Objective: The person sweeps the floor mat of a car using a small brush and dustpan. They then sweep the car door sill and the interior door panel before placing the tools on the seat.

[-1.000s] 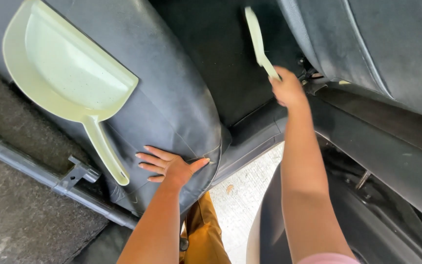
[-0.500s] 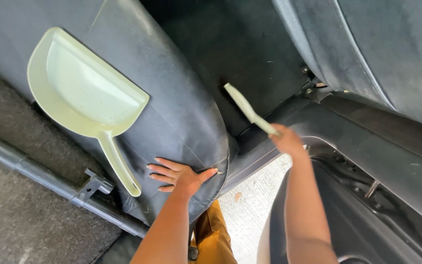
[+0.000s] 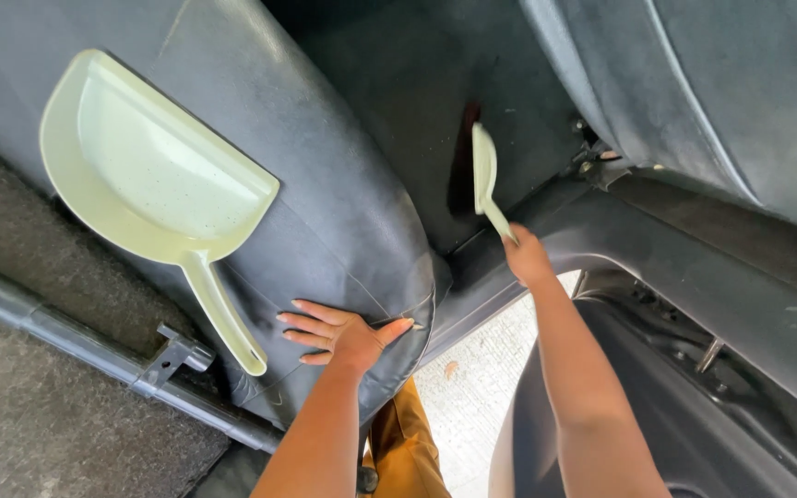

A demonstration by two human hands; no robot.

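**Brush on the car floor, dustpan on the seat**

The right hand is closed tight around the handle of a small pale green brush. The brush head points up and away from the hand. It is down on the dark car floor, between the two seats. A dark reddish mark shows on the floor just beside the brush.

The left hand holds nothing. It lies flat with the fingers spread apart. It presses on the front edge of a black car seat.

A pale green dustpan lies on that same seat. Its wide part is up and to the left. Its long handle points down toward the left hand. The handle tip is near the fingers but does not touch them.

Another black seat fills the top right corner. A dark metal rail runs across the grey carpet at the lower left. Light speckled ground shows between the two arms. A bit of mustard yellow cloth shows below the left arm.
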